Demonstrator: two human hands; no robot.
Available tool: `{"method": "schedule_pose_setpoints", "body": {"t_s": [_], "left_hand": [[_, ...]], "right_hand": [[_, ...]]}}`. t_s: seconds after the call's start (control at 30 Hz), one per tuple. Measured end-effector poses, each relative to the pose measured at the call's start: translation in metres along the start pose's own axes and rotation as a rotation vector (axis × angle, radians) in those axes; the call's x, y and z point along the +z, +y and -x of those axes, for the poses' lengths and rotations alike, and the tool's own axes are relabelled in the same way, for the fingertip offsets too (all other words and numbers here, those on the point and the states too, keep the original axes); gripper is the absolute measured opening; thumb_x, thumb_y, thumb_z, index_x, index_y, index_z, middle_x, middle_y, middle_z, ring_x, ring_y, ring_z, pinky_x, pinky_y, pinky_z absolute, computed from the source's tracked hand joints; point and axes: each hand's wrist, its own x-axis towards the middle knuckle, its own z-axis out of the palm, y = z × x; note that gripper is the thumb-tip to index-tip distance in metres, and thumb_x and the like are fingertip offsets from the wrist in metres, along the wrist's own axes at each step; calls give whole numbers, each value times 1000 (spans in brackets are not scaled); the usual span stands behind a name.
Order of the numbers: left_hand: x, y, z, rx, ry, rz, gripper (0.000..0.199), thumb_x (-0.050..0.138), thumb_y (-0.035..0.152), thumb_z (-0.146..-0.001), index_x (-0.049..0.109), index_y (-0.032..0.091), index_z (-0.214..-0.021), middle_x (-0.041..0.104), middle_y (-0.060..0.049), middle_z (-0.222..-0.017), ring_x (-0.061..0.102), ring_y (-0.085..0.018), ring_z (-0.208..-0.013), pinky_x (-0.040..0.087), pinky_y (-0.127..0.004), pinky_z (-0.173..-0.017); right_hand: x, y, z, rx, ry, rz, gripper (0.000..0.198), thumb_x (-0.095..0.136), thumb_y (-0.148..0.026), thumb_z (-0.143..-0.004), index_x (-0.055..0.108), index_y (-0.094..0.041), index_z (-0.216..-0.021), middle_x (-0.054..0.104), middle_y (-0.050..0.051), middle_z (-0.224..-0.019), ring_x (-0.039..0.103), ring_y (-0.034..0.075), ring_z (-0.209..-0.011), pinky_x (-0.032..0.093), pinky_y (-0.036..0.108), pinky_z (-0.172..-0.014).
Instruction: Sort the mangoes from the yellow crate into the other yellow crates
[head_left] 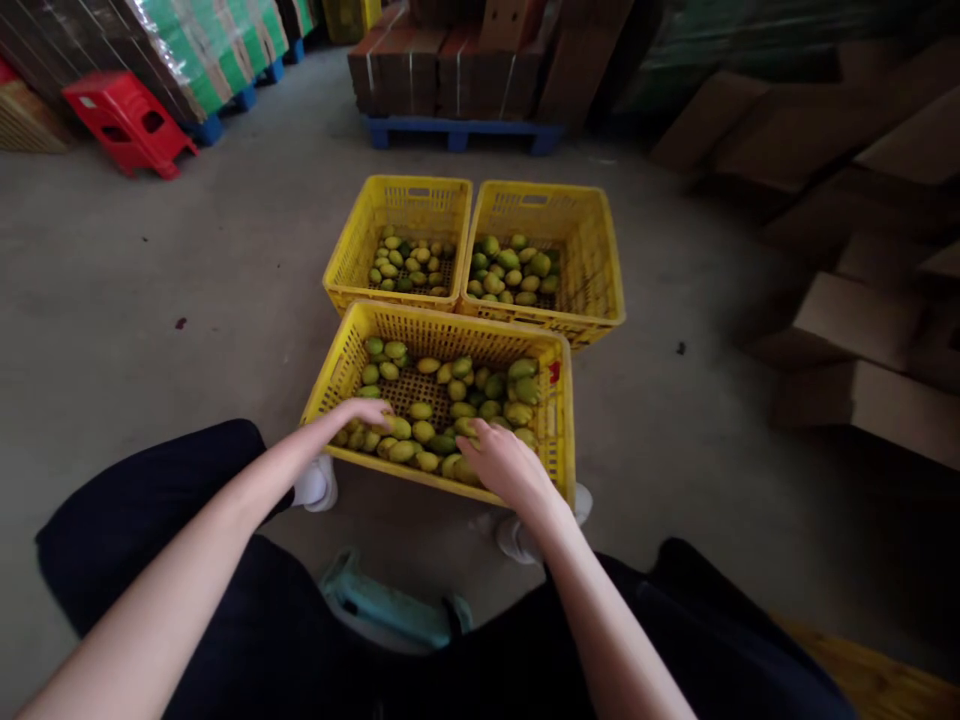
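Both hands (367, 410) (504, 458) reach down over fruit (421, 411) in the near crate (568, 420).

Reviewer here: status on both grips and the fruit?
Left grip, right grip: at fruit in near crate, holds unclear. Fruit loose, green to yellow. Nothing visibly in the way.

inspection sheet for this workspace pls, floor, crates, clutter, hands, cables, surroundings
Surface: grey floor with a few dark specks.
Job's things: green-yellow fruit in the front crate, back-left crate and back-right crate, all yellow.
Clutter: cardboard boxes lie along the right; red stool at upper left.
Grips: left grip and right grip, both bare hands, reach among fruit in the front crate; whether either holds a piece is unclear.
Cables: nothing seen.
Surroundings: stacked cartons on a blue pallet behind the crates.
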Motion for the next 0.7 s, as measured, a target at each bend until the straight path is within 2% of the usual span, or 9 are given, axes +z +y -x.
{"method": "schedule_pose_setpoints", "body": {"t_s": [0.1, 0.17, 0.23, 0.27, 0.33, 0.43, 0.5, 0.57, 0.7], "left_hand": [[-17, 43, 1, 13, -122, -134, 43, 76, 31, -66, 68, 18, -106, 71, -7, -113, 62, -26, -109, 43, -32, -97], [-27, 76, 18, 127, -166, -270, 63, 65, 44, -79, 49, 24, -138, 51, -8, -143, 49, -27, -129, 36, -36, -106], [-34, 101, 36, 230, -160, -311, 74, 55, 53, -85, 32, 25, -149, 33, -8, -156, 34, -26, -141, 30, -36, -112], [-37, 108, 43, 263, -128, -311, 74, 51, 55, -87, 28, 25, -151, 30, -7, -157, 31, -25, -143, 28, -35, -113], [-40, 106, 45, 282, -44, -311, 66, 44, 54, -91, 33, 23, -148, 34, -8, -155, 35, -23, -141, 29, -34, -113], [-33, 76, 33, 167, 64, -415, 47, 41, 43, -94, 53, 18, -133, 54, -10, -139, 52, -22, -127, 37, -33, -107], [-16, 49, 23, 62, 129, -563, 36, 42, 31, -93, 61, 16, -120, 63, -11, -126, 59, -23, -116, 41, -34, -103], [7, 26, 17, -8, 177, -648, 33, 42, 19, -90, 63, 16, -116, 64, -13, -122, 61, -25, -111, 43, -37, -99], [44, 1, -3, -81, 62, -605, 27, 45, 11, -84, 68, 13, -99, 67, -17, -110, 62, -30, -104, 45, -44, -92]], "right_hand": [[9, -6, -8, 140, 78, -792, 38, 58, -46, -83, 59, -18, -110, 67, 12, -103, 65, 28, -98, 51, 42, -84], [10, -11, -8, 283, -62, -1267, 47, 55, -56, -81, 56, -21, -113, 67, 9, -99, 67, 26, -89, 53, 45, -77], [8, -15, -5, 315, -217, -1607, 45, 57, -56, -79, 56, -24, -111, 68, 6, -94, 68, 24, -84, 54, 47, -76], [6, -16, -4, 299, -231, -1728, 39, 60, -51, -78, 58, -24, -107, 68, 5, -90, 68, 23, -82, 55, 45, -76], [3, -17, -4, 307, -113, -1872, 22, 63, -36, -76, 62, -23, -93, 68, 2, -81, 66, 18, -77, 56, 38, -76], [-3, -19, -4, 478, 137, -1932, 3, 59, -22, -76, 60, -21, -74, 63, 0, -70, 62, 15, -70, 56, 31, -71], [-9, -20, -1, 573, 164, -1934, 6, 56, -20, -76, 59, -20, -70, 61, 0, -68, 60, 15, -67, 55, 30, -66], [-20, -22, 7, 584, 129, -1924, 3, 58, -19, -74, 60, -20, -71, 61, 1, -70, 59, 15, -66, 54, 29, -63], [-57, -21, 30, 379, 111, -1952, 15, 65, -17, -66, 64, -18, -80, 67, 5, -86, 62, 17, -75, 54, 27, -63]]}}
